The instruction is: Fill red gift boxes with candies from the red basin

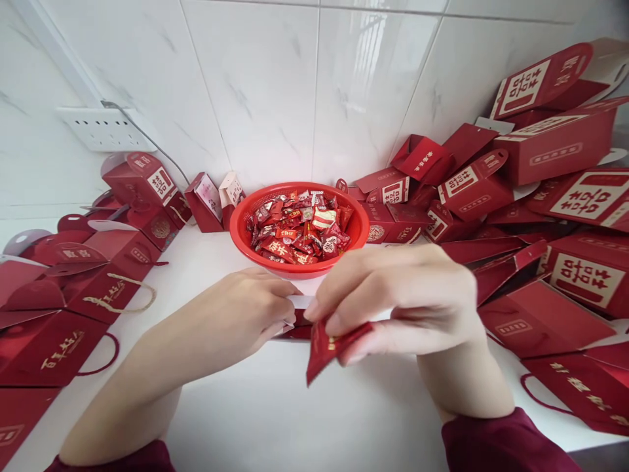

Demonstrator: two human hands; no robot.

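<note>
Between my right hand thumb and fingers is a red wrapped candy with gold print, its pointed corner hanging down. My left hand is closed on the edge of a small red gift box, with a pale flap showing by the fingertips. Most of that box is hidden behind both hands. Just beyond them stands a red plastic basket, heaped with wrapped candies in red, white and gold.
Red gift boxes with cord handles line the left side. More red boxes are piled high on the right. Two slim boxes stand left of the basket. A power strip is on the tiled wall behind the white table.
</note>
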